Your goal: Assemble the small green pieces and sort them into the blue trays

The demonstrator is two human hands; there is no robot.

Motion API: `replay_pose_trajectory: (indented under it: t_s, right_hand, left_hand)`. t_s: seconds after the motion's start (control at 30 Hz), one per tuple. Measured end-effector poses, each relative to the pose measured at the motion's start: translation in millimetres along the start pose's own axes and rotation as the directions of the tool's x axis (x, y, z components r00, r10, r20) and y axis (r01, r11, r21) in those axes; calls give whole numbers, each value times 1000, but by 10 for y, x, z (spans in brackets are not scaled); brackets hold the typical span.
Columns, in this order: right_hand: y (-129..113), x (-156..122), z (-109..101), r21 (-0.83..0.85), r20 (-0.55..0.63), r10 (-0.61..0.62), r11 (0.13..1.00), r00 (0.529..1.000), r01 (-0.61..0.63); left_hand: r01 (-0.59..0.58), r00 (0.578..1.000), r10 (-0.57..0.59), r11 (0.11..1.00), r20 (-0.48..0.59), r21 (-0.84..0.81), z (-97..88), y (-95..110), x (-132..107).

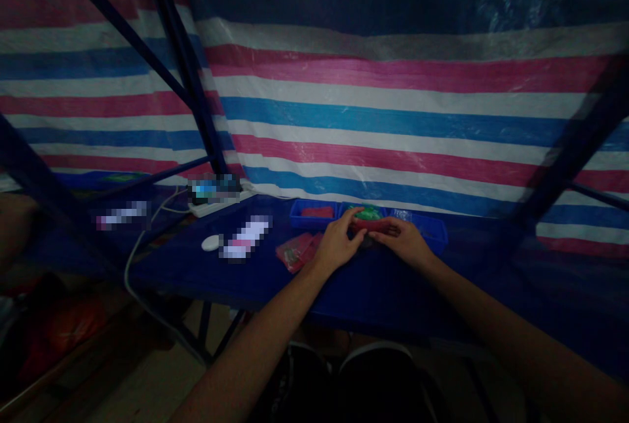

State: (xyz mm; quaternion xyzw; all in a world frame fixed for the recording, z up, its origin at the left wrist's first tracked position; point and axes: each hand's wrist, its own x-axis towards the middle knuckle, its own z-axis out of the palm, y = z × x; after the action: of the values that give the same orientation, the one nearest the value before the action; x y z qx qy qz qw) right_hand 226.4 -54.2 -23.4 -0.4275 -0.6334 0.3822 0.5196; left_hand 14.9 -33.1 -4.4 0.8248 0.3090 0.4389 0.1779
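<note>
Both my hands rest on a dark blue table (393, 292), meeting over a small red object (369, 225). My left hand (338, 241) has its fingers curled, with the index finger and thumb pinching the object's left end. My right hand (407, 240) grips its right end, fingers pressed together. The scene is dim, so what the object is stays unclear. Just behind the hands stand small blue trays: one (313, 213) with red pieces, one (369, 211) with green pieces, and one (426, 226) on the right.
A red packet (297, 251) lies left of my left hand. A white round item (211, 243), a white power strip (216, 205) and a white cable (135, 266) sit further left. Striped tarpaulin (393, 102) and dark blue frame poles (181, 63) enclose the table.
</note>
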Motion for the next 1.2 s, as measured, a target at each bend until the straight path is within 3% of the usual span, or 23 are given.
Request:
replay_pose_trajectory:
  t_s: [0.13,0.53,0.73,0.9,1.0,1.1,1.2]
  right_hand:
    - [19,0,-18,-26,3,1,1000,1000,-1]
    - [-12,-4,-20,-36,-44,13,999,999,-15]
    - [7,1,-30,-101,-36,3,995,999,-7]
    - [15,5,-38,-107,-164,-27,994,986,10]
    - [-19,-12,-19,-170,-215,-65,985,974,28]
    - [-107,-44,21,-139,-109,-65,989,992,50]
    - [-204,-74,57,-89,12,-50,995,999,51]
  left_hand:
    - [41,999,-42,998,31,55,11,-38,-5]
    - [53,998,-56,993,-25,-105,-1,-6,10]
    - [64,997,-65,997,-29,-50,6,-27,12]
    - [-37,991,47,996,-124,78,-37,11,22]
    - [-119,992,121,990,-25,71,-24,29,10]
    - [-130,989,124,989,85,64,13,23,-4]
    - [-73,993,61,991,105,113,23,3,-1]
